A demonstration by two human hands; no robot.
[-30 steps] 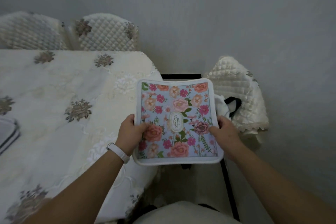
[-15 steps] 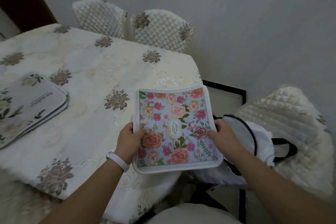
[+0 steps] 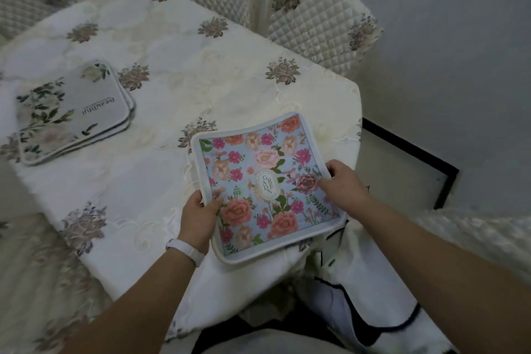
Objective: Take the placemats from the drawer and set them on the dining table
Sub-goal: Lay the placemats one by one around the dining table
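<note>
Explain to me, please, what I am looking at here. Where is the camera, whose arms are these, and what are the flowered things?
There is no machine here. The camera sits on a person's head and looks forward and down, so the two arms at the bottom are that person's own. The left hand, with a white band on its wrist, and the right hand each hold one side of a blue placemat printed with pink and orange flowers. It hangs over the near corner of the dining table, which wears a cream embroidered cloth. Further left on the table lies a small stack of grey placemats with pale flowers. Quilted chairs stand behind the table.
</note>
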